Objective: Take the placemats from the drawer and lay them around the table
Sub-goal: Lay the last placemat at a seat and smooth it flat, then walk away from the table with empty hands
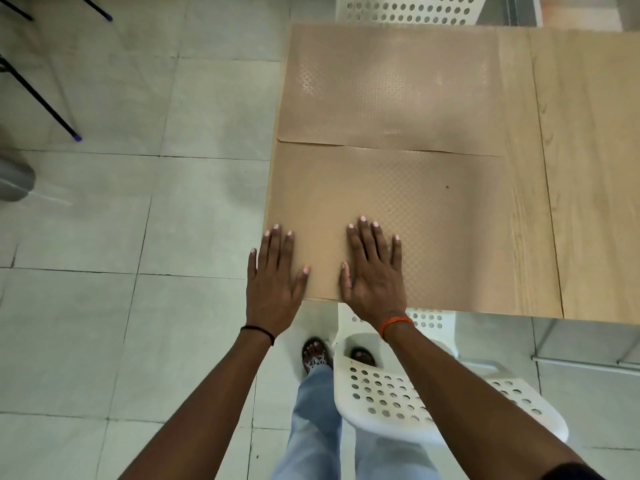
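Two placemats: near placemat and far placemat flat on table, edges meeting.
Hands: left hand and right hand spread flat, pressing near one, grasping nothing.
Handling: likely thin, light, floppy; lift by an edge.

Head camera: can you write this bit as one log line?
left hand flat, open | right hand flat, open | both on near tan textured placemat | wooden table

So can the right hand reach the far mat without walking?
Probably yes. The right hand lies flat on the near mat, and the far mat sits just beyond it, with nothing between them.
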